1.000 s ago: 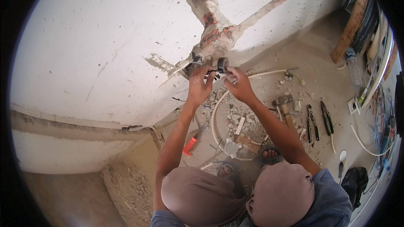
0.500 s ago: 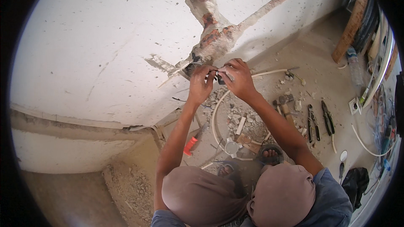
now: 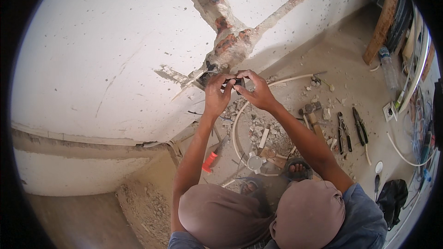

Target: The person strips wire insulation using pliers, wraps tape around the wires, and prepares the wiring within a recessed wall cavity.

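Both of my hands meet low against the white wall (image 3: 115, 55), where a rough channel cut in it ends in a dark opening. My left hand (image 3: 216, 96) is closed in a pinch, fingertips beside my right hand's. A small black thing (image 3: 239, 82) shows between them; its kind is hard to make out. My right hand (image 3: 259, 94) has thumb and fingers around it. A thin pale strip (image 3: 184, 90) slants out from the wall on the left of my hands. Below them, a cream flexible conduit (image 3: 234, 133) curves over broken rubble (image 3: 258, 131).
An orange-handled tool (image 3: 210, 161) and a white round junction box (image 3: 254, 162) lie near my feet. To the right are a hammer (image 3: 315, 122), two pairs of pliers (image 3: 341, 133), a screwdriver (image 3: 376, 186), a plastic bottle (image 3: 388, 71) and a black bag (image 3: 392, 200). A plank (image 3: 382, 23) leans behind.
My right hand's fingers have shifted slightly left and down, spreading around the black thing, which shows more between the hands. My left hand stays close beside it. The view has shifted slightly.
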The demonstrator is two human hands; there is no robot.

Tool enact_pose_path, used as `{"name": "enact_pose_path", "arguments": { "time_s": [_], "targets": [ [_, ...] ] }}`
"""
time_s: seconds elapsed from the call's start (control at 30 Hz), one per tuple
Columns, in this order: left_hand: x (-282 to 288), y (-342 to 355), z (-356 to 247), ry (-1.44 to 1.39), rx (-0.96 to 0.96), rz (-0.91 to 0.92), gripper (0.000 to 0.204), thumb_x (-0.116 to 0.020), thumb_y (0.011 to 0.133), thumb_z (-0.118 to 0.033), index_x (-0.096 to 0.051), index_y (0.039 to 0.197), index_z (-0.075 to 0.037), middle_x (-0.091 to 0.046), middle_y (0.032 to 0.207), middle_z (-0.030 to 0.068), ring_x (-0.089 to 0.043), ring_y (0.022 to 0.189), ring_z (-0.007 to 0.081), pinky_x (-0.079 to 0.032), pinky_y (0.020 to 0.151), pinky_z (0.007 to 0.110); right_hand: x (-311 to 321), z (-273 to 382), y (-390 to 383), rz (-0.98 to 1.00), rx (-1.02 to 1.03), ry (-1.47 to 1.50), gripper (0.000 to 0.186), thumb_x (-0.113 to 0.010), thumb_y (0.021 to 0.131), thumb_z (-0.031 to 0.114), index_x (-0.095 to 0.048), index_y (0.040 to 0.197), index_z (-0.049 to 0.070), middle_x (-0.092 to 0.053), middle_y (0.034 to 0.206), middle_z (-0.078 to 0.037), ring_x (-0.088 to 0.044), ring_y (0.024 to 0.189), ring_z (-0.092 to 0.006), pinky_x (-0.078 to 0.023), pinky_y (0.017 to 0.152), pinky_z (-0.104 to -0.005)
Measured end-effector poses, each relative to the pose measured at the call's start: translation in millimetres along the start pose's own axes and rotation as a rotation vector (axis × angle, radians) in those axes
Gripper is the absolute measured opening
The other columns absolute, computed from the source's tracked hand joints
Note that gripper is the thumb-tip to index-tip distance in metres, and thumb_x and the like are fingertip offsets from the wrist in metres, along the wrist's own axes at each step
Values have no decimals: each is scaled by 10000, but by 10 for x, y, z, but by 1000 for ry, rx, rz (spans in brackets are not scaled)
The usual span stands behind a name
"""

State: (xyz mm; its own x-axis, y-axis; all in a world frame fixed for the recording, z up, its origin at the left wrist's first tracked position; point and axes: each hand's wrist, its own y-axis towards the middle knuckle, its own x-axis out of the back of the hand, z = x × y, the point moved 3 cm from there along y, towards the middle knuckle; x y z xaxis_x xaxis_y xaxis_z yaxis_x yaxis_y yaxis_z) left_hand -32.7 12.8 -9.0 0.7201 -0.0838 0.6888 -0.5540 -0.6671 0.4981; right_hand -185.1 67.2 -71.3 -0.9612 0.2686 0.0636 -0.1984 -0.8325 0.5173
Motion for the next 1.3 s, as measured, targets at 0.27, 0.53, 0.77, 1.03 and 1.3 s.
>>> {"name": "enact_pose_path", "arguments": {
  "time_s": [0.27,0.53,0.77,1.03,1.3],
  "targets": [
    [-53,-8,6,-4,102,-66,130,-693,963,-146,-727,1037,-44,-718,981,136,-660,925,310,-509,819,384,-200,-151,-337,-51,-232,355,539,-732,899,39,-535,1401,18,-618,1249,-97,-596,1109,-155,-482,986,-321],
    [-60,0,51,-81,136,-118,106,-700,951,-125,-701,997,-30,-708,925,133,-668,863,298,-528,761,372,-240,98,-292,-108,-95,142,556,-687,915,27,-553,1452,70,-577,1282,-129,-576,1153,-225,-470,999,-335],
    [-35,7,-35,-156,210,-68,249,-751,926,-160,-605,1037,9,-659,933,123,-653,825,217,-526,763,338,-339,130,-391,-194,-38,-125,569,-677,894,31,-553,1448,67,-542,1312,-190,-552,1184,-370,-438,1058,-433],
    [-89,50,-131,-144,263,-73,231,-791,876,-131,-643,994,1,-695,908,141,-685,772,255,-563,708,366,-425,-84,-465,-371,-111,231,410,-780,805,45,-572,1159,36,-587,1297,-204,-614,1163,-297,-486,990,-402],
    [8,27,-43,-135,191,-41,151,-753,917,-118,-685,985,-1,-712,903,129,-680,817,254,-526,737,363,-80,46,-362,11,-150,22,234,-793,819,95,-589,907,22,-608,1288,-173,-625,1149,-281,-488,973,-378]
  ]
}}
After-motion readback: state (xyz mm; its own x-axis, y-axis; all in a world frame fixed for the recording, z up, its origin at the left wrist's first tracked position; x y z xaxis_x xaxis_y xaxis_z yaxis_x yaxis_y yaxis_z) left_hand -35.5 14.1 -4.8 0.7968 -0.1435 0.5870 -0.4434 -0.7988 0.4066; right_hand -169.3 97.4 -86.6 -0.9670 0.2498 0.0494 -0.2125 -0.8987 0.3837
